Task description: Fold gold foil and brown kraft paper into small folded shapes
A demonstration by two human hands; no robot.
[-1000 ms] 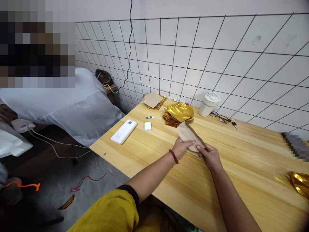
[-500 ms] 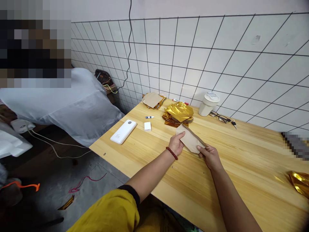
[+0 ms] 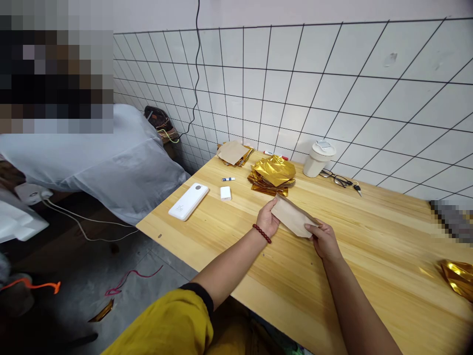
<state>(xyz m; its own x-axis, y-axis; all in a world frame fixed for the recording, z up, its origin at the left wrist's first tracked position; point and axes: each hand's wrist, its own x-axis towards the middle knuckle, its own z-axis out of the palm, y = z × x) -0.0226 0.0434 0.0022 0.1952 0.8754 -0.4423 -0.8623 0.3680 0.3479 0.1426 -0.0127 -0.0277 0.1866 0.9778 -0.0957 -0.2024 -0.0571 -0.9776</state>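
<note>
Now my left hand (image 3: pixel 268 220) and right hand (image 3: pixel 325 240) are gripping the brown paper (image 3: pixel 294 215) at its ends, gold foil stack (image 3: pixel 273 173) lying at its eleven o'clock.

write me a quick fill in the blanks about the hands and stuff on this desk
The left hand and right hand hold paper coloured ____.
The bead bracelet circles the ____ wrist.
The shiny pile's top sheet is coloured ____.
The lidded cup stands ____, not tipped over.

Missing words: brown; left; gold; upright
</note>
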